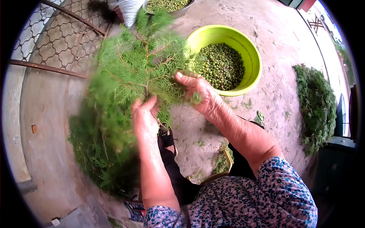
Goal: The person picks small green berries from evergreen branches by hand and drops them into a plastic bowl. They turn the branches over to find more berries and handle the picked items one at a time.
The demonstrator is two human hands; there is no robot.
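A leafy evergreen branch (pixel 147 57) with flat, feathery green sprays is held up in front of me, its outer sprays smeared by motion. My left hand (pixel 144 117) grips its woody stem near the lower end. At the branch's right side, my right hand (pixel 197 91) has its fingers curled in by the sprays, and a blurred green bit shows against its palm; what the fingers pinch is hidden. Just beyond that hand stands a lime-green basin (pixel 253 72), partly filled with small round green and brownish cones (pixel 222 66).
A heap of cut branches (pixel 102 163) lies left of my legs, another green pile (pixel 315 106) on the far right. At the back are a metal bowl of cones (pixel 178 12) and a white sack (pixel 129 9). Rusty metal bars (pixel 49 68) lie at left. Leaf scraps dot the floor.
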